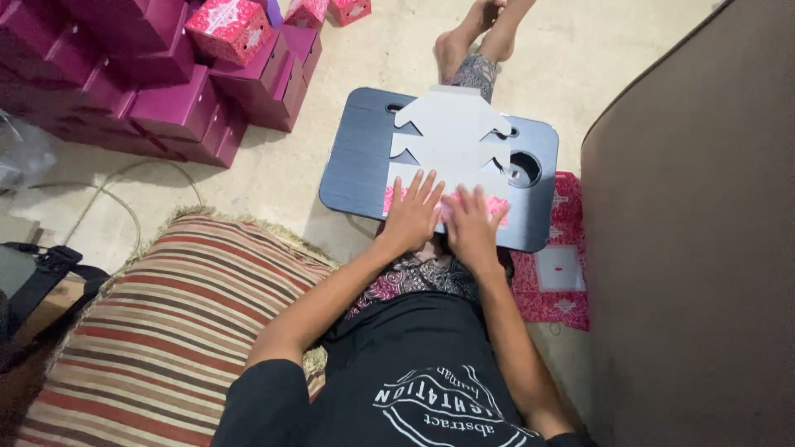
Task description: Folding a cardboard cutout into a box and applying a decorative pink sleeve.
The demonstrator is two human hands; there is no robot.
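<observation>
A flat die-cut cardboard box blank (451, 132), white side up, lies on a dark grey lap table (358, 157) over my legs. Its near flap shows a pink patterned side under my hands. My left hand (411, 213) presses flat on the left part of that flap, fingers spread. Beside it, my right hand (470, 223) presses flat on the right part. Neither hand grips anything.
Folded magenta and pink patterned boxes (178, 79) are stacked at the far left on the floor. A striped cushion (166, 331) lies at my left. Pink flat blanks (559, 269) rest on the floor at my right, beside a brown sofa side (696, 248). A black bag (33, 290) sits far left.
</observation>
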